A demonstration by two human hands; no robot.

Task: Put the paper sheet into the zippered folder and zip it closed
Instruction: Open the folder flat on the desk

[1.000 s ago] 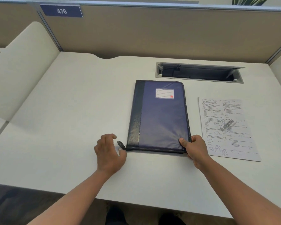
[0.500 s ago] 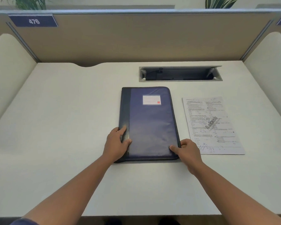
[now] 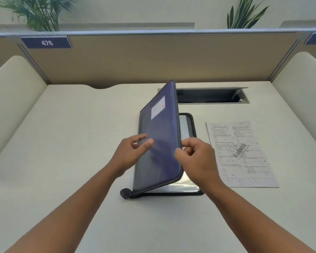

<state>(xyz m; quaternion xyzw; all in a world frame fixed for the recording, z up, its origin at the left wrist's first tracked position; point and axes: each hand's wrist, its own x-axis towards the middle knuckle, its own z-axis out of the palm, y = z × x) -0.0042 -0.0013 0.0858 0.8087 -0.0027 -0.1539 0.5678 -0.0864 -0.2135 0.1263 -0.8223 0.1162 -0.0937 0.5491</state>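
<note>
The dark blue zippered folder [image 3: 161, 128] lies mid-desk, unzipped, with its front cover raised steeply on the left hinge. Clear plastic sleeves [image 3: 187, 125] show on the lower half beneath it. My right hand [image 3: 195, 157] pinches the cover's right zipper edge about halfway up. My left hand [image 3: 130, 152] is at the cover's outer face with fingers extended, blurred, seemingly touching it. The zipper pull [image 3: 125, 193] sticks out at the folder's near left corner. The printed paper sheet [image 3: 241, 154] lies flat on the desk just right of the folder.
A recessed cable tray [image 3: 212, 95] with its lid up sits behind the folder. A tan partition [image 3: 153, 57] with a "476" sign [image 3: 47, 42] closes the back, and cream side panels [image 3: 11, 92] flank the white desk [image 3: 71, 143].
The folder lay shut and flat with both hands at its near edge. Now its cover is swung up, lifted by my right hand, and my left hand has come off the spine.
</note>
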